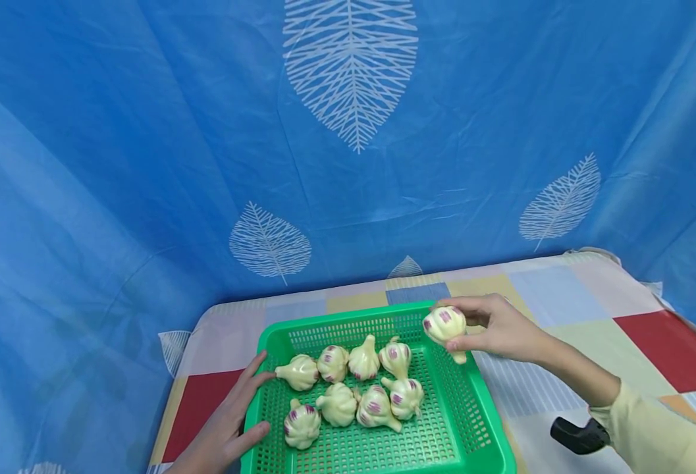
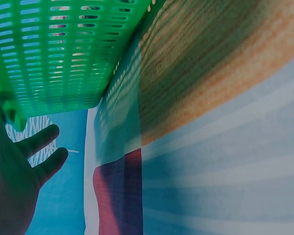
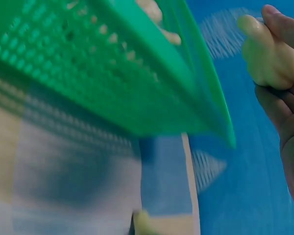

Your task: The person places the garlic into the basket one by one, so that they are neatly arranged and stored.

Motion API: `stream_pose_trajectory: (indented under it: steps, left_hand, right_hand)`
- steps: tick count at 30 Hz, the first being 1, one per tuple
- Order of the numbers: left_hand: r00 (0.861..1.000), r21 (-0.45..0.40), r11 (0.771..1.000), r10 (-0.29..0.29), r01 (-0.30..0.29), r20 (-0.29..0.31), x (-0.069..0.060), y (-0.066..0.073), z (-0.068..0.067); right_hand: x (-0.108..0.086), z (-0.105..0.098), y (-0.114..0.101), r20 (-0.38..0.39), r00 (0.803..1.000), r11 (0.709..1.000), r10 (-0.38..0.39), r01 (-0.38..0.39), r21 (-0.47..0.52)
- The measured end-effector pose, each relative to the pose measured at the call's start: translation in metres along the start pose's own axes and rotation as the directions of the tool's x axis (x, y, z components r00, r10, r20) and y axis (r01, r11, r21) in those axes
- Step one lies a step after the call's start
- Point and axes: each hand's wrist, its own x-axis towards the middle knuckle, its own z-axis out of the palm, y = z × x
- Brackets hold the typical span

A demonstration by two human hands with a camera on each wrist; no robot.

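Note:
Between the thumb and fingers of my right hand [image 1: 496, 327] is a garlic bulb [image 1: 444, 324], cream with purple patches, held over the right rim of a green plastic basket [image 1: 484, 411]. The right wrist view shows the same garlic bulb [image 3: 272, 56] pinched beside the basket wall. Several more bulbs lie inside the basket, grouped left of its middle, among them one garlic bulb [image 1: 302, 424] at the near left. My left hand [image 1: 223, 418] rests at the basket's left rim, fingers spread. In the left wrist view part of the left hand [image 2: 14, 181] shows below the basket wall.
A patchwork-patterned cloth [image 1: 590, 355] covers the table under the basket. Blue curtain [image 1: 442, 197] with white leaf prints hangs behind and at the sides. A black object [image 1: 580, 436] sits by the right sleeve.

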Motion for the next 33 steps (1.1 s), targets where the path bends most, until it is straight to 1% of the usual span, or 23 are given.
stream_pose_trajectory:
  steps: [3, 7, 11, 14, 16, 17, 19, 22, 24, 26, 27, 29, 31, 33]
  left_hand:
    - [1.0, -0.011, 1.0, 0.004, -0.004, 0.003, 0.0, -0.002, 0.001]
    - [1.0, -0.011, 1.0, 0.002, -0.002, 0.003, -0.001, -0.004, 0.004]
    - [1.0, -0.013, 1.0, -0.001, 0.001, 0.002, -0.001, -0.004, 0.005]
    - [1.0, -0.004, 1.0, -0.009, 0.009, -0.007, -0.001, -0.004, 0.005]
    - [1.0, 0.016, 1.0, -0.007, 0.008, -0.016, -0.001, -0.004, 0.006]
    - [1.0, 0.021, 1.0, -0.004, 0.005, -0.02, -0.001, -0.004, 0.006]
    - [1.0, 0.028, 1.0, 0.0, 0.001, -0.025, -0.001, -0.004, 0.007]
    - [1.0, 0.013, 1.0, -0.005, 0.006, -0.019, 0.0, -0.005, 0.007]
    - [1.0, 0.006, 1.0, -0.009, 0.009, -0.013, -0.001, -0.005, 0.008]
    - [1.0, 0.002, 1.0, -0.019, 0.019, -0.012, -0.001, -0.005, 0.008]
    - [1.0, 0.006, 1.0, -0.023, 0.023, -0.012, -0.001, -0.005, 0.007]
    - [0.999, 0.011, 0.999, -0.032, 0.032, -0.018, -0.001, -0.005, 0.007]
    - [0.999, 0.01, 0.999, -0.04, 0.04, -0.022, -0.001, -0.006, 0.006]
    - [0.999, 0.016, 0.999, -0.039, 0.039, -0.022, -0.001, -0.006, 0.007]
  right_hand:
    - [0.01, 0.015, -0.008, 0.105, 0.994, 1.0, -0.011, 0.011, 0.005]
    - [0.022, 0.033, -0.017, 0.221, 0.975, 1.0, -0.029, 0.03, 0.001]
    - [0.034, 0.05, -0.024, 0.321, 0.944, 0.996, -0.08, 0.089, -0.013]
    - [0.045, 0.064, -0.028, 0.398, 0.91, 0.988, -0.12, 0.148, -0.042]
    - [0.052, 0.075, -0.03, 0.456, 0.88, 0.98, -0.136, 0.186, -0.066]
    - [0.056, 0.081, -0.031, 0.488, 0.861, 0.976, -0.143, 0.205, -0.075]
    - [0.062, 0.093, -0.033, 0.556, 0.818, 0.965, -0.148, 0.243, -0.101]
    - [0.069, 0.112, -0.036, 0.647, 0.75, 0.95, -0.139, 0.286, -0.127]
    - [0.074, 0.124, -0.038, 0.694, 0.705, 0.932, -0.148, 0.334, -0.14]
    - [0.078, 0.135, -0.04, 0.727, 0.666, 0.909, -0.165, 0.388, -0.149]
    - [0.08, 0.14, -0.041, 0.74, 0.647, 0.894, -0.183, 0.423, -0.15]
    - [0.084, 0.15, -0.042, 0.763, 0.615, 0.87, -0.198, 0.469, -0.153]
    - [0.088, 0.16, -0.043, 0.783, 0.589, 0.844, -0.202, 0.51, -0.166]
    - [0.09, 0.17, -0.044, 0.805, 0.562, 0.827, -0.189, 0.533, -0.178]
